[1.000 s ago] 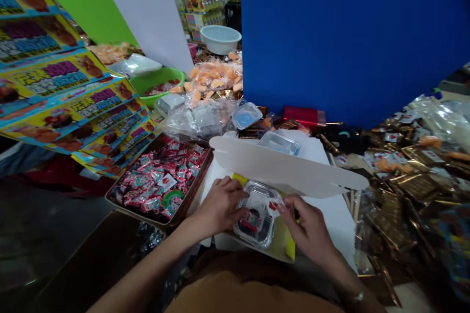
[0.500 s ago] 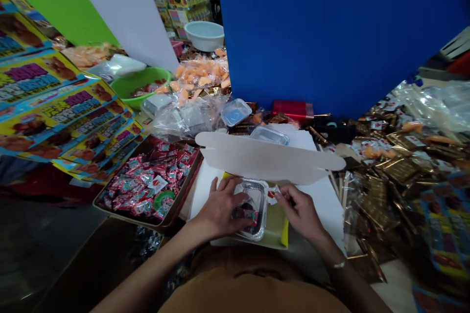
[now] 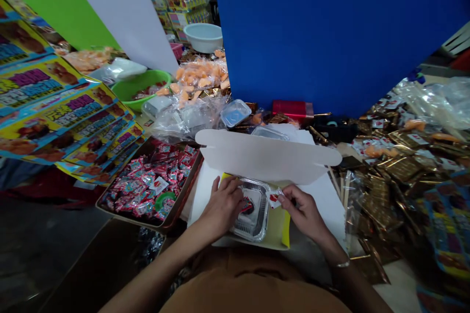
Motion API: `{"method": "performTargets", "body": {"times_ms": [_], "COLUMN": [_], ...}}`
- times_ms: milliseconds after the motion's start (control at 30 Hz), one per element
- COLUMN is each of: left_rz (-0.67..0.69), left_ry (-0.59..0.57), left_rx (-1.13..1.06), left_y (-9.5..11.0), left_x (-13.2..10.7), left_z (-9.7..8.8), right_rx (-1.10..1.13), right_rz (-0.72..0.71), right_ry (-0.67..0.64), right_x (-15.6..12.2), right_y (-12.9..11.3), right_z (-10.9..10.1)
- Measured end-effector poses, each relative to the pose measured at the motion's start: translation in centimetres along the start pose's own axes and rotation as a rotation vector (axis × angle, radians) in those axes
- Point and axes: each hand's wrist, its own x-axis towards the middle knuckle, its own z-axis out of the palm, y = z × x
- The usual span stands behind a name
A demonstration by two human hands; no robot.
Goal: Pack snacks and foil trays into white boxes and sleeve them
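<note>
- At the far left, a stack of yellow printed cartons (image 3: 62,102) leans out over the edge of the bench; beyond it sits a green basin (image 3: 141,89).
- Below those, a brown tray of red-wrapped sweets (image 3: 150,186) lies to your left, its right wall just beside the white sheet (image 3: 205,195) you are working on.
- Your left hand (image 3: 223,205) lies palm down, wrist low and forearm coming in from the lower left. Its fingers (image 3: 235,194) are spread a little, resting on the near-left part of the foil tray rather than clamped.
- The foil tray (image 3: 253,210) sits flat on a yellow card (image 3: 281,227), between your hands and just below the flap of a white carton blank (image 3: 268,155). A dark piece with red wrapping lies inside it.
- Your right hand (image 3: 303,212) comes in from the lower right, a bangle on its wrist. Its fingers (image 3: 290,195) are pinched together on a small red-and-white sachet (image 3: 274,199), right at the tray's right rim.
- To your right, past the edge of the white sheet, a heap of gold sachets (image 3: 396,171) spreads across the bench, near your right wrist.
</note>
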Motion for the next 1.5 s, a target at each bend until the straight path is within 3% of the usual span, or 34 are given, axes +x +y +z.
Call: {"method": "performTargets", "body": {"times_ms": [233,367,533,700,833,1100,1200,1300,1500], "left_rz": [0.033,0.12,0.124,-0.034,-0.024,-0.007,-0.003,0.013,0.352], "left_ry": [-0.013,0.093,0.16,0.077,-0.013,0.078,0.081,0.084,0.006], "left_rx": [0.077,-0.097,-0.257,-0.544,-0.672,-0.618,-0.579,-0.438,0.033], "left_y": [-0.6,-1.0,-1.1,-1.0,-1.1,-0.6,-0.1,-0.3,-1.4], "left_x": [0.0,-0.6,-1.3,-1.3,-1.4,-1.1,-1.1,-1.3,0.6], "left_z": [0.2,0.1,0.2,-0.1,-1.0,-0.5,-0.2,-0.3,1.2], "right_rx": [-0.095,-0.127,0.083,0.095,0.059,-0.03,-0.103,-0.173,-0.238], "right_rz": [0.004,0.027,0.141,0.123,0.094,0.072,-0.01,-0.091,-0.106], "right_ry": [-0.027,0.061,0.068,0.051,0.06,-0.004,-0.041,0.021,-0.015], "right_x": [0.0,-0.1,0.0,0.0,0.0,0.5,1.1,1.2,0.2], "right_y": [-1.6,-1.9,-0.6,-0.5,-0.5,-2.1,-3.3,-3.6,-2.9], "right_z": [0.5,0.7,0.6,0.6,0.4,1.1,1.6,1.3,0.9]}}
